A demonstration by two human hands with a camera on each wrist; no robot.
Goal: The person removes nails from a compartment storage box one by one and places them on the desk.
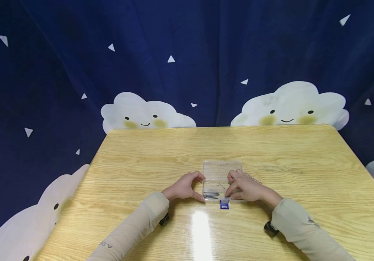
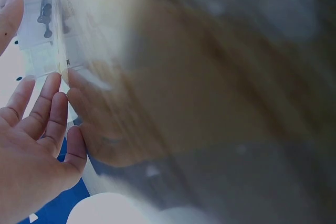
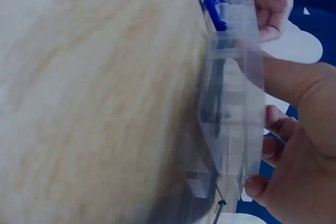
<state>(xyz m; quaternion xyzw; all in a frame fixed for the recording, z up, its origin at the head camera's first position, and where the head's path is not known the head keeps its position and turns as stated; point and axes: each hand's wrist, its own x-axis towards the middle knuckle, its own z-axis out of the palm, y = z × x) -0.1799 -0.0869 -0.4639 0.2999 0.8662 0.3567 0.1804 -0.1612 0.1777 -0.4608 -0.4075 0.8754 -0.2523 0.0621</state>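
Observation:
A clear plastic compartment box [image 1: 213,200] stands on the table with its transparent lid [image 1: 217,169] folded back and a blue latch [image 1: 224,204] at its front. Several dark, thin nail- or screw-like pieces [image 1: 211,195] lie in its front left compartment; smaller ones [image 1: 215,185] lie behind. My left hand [image 1: 184,186] holds the box's left end between thumb and fingers. Over the right half, my right hand [image 1: 246,186] reaches in, fingers bent and thumb behind the clear wall in the right wrist view. Whether it pinches anything is hidden.
A thin metal piece with a round head [image 3: 221,203] lies beside the box's right end. The wood-grain table [image 1: 141,152] extends around the box. Behind it hangs a dark blue curtain [image 1: 200,36] with white clouds and triangles.

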